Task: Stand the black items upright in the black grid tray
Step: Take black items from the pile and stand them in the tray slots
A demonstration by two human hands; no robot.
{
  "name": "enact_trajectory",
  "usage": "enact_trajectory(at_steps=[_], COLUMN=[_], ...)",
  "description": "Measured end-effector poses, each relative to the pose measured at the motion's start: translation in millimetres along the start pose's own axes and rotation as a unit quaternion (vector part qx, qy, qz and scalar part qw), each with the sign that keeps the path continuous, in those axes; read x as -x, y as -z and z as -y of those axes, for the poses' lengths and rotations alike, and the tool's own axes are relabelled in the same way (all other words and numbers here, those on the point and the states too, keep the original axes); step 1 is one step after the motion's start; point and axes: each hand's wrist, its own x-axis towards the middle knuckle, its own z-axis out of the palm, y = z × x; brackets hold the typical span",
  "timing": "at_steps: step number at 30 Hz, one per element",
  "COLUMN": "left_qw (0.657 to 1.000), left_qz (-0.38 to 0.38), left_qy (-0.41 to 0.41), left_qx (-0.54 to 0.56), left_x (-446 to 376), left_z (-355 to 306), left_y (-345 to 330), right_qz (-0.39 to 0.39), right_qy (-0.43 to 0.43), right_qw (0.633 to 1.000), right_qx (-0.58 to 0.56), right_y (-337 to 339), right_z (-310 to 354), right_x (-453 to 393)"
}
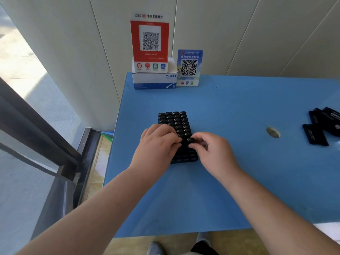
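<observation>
Seating the black item (190, 140) well calls for it to be kept vertical over its cell and pressed straight down — it is pinched by the right hand (211, 151) at the near right of the filled rows. The black grid tray (185, 159) is steadied on the blue table (239, 181) by the left hand (158, 146), whose curled fingers rest on the seated items; whether one is held cannot be told — the nearest rows look unfilled.

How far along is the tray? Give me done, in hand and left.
Done: the far rows of the black grid tray hold upright black items. In hand: the right hand pinches one item over the tray, while the left hand rests on it. Left: the near cells look empty.
</observation>
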Motion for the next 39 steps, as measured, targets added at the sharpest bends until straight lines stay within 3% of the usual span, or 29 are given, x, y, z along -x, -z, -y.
enact_trajectory(at_steps=[9,15,18,26,31,39], left_qw=[1.0,0.998,0.995,0.961,0.955,0.957], left_qz=[0.002,0.014,0.041,0.241,0.254,0.251], left_qy=[0.018,-0.063,-0.092,-0.112,-0.141,-0.136], left_qx=[0.001,-0.007,-0.014,-0.071,-0.06,-0.055], left_x=[-2.5,-16.0,-26.0,-21.0,-14.1,-1.2], left_z=[-5.2,-42.0,-75.0,-190.4,-274.9,-384.8], left_y=[8.0,9.3,-3.6,-67.1,-99.8,-141.3], right_qz=[0.021,-0.058,-0.101,-0.13,-0.14,-0.12], right_qy=[-0.055,-0.074,-0.093,-0.182,-0.23,-0.226], right_qw=[0.998,0.993,0.985,0.943,0.924,0.925], right_qx=[0.024,0.069,0.109,0.247,0.273,0.279], right_y=[13.2,74.9,116.7,213.5,272.1,347.2], right_z=[-1.5,-17.9,-32.1,-80.7,-115.4,-156.8], right_x=[11.0,31.8,55.1,153.6,216.9,269.7])
